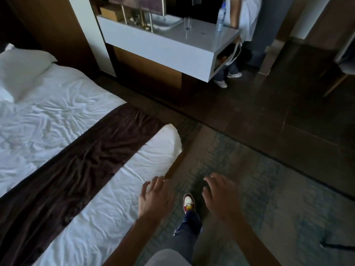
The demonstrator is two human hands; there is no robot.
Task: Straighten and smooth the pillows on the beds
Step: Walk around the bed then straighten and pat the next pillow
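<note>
Fingers spread and empty on both the left hand [153, 198] and right hand [221, 194], near the bed's [107, 198] foot corner. Soft, light pillow [23, 70] lies at the head; best taken by its corners.

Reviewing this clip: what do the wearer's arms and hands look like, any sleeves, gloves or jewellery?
Both forearms are bare, no sleeves visible. The left hand and right hand are ungloved. No watch or bracelet shows; rings are too blurred to judge.
</note>
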